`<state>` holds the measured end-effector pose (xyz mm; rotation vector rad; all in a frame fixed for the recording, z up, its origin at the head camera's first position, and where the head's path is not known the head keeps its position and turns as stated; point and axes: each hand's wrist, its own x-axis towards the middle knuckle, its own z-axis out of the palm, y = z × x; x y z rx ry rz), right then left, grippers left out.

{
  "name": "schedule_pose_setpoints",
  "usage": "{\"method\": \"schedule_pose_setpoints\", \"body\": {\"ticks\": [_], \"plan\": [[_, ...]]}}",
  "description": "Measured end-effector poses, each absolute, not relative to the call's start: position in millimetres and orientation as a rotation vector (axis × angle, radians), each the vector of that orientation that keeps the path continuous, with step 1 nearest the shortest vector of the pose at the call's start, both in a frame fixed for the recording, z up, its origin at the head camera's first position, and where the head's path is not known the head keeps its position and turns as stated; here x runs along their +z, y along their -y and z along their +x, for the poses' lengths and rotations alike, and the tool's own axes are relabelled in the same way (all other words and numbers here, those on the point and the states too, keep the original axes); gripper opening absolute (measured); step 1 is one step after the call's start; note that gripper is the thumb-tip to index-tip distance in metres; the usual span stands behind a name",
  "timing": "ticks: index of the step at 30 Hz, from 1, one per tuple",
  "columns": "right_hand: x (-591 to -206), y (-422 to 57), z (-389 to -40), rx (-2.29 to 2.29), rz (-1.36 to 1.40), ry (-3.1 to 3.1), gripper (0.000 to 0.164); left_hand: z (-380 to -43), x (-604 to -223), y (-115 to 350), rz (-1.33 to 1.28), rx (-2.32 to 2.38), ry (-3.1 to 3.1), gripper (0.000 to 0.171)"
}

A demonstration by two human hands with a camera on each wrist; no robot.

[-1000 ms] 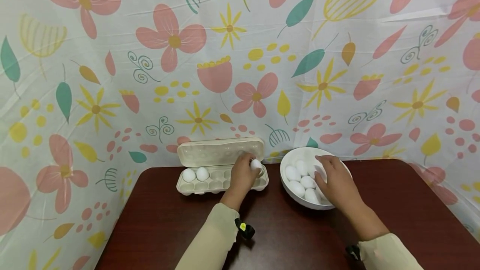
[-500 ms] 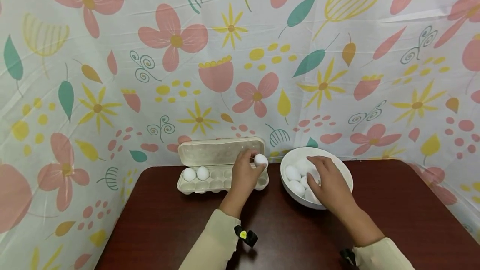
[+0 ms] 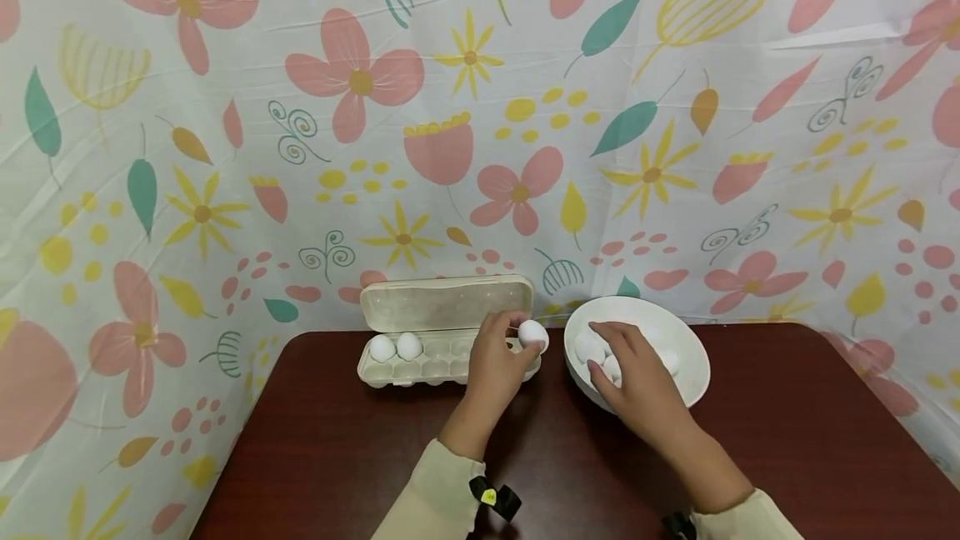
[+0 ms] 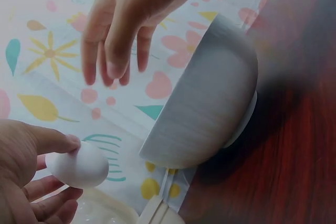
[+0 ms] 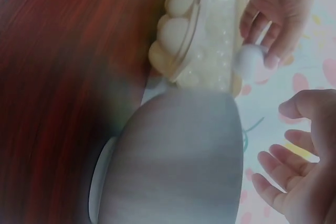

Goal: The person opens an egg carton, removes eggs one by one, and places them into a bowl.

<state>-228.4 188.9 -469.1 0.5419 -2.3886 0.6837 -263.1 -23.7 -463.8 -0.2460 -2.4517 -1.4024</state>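
Between its thumb and fingers my left hand [image 3: 497, 365] pinches a white egg [image 3: 533, 335], held above the right end of the egg carton [image 3: 420, 369]. The same egg [image 4: 84, 166] shows closely in the left wrist view. Two white eggs sit side by side in the back row of the carton, at its left end. My right hand [image 3: 637, 373] hovers over the white bowl [image 3: 697, 357], fingers spread and relaxed, with nothing in them. Several white eggs [image 3: 589, 348] lie in the bowl, partly hidden by that hand.
The carton's lid [image 3: 446, 304] stands open, leaning back by the floral cloth [image 3: 517, 107] behind the table. Carton and bowl stand near the far edge of the dark red-brown table [image 3: 315, 448], a small gap between them.
My left hand has lifted the egg and brought it rightward, toward the bowl. My right hand has shifted left over the bowl.
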Motion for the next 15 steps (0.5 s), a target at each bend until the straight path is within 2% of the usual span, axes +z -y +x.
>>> {"method": "schedule_pose_setpoints", "body": {"ticks": [15], "plan": [[-479.9,-155.9,-216.8,0.712,0.615,2.425,0.058,-243.9,-475.0,25.4,-0.272,-1.463,2.447,0.033]]}}
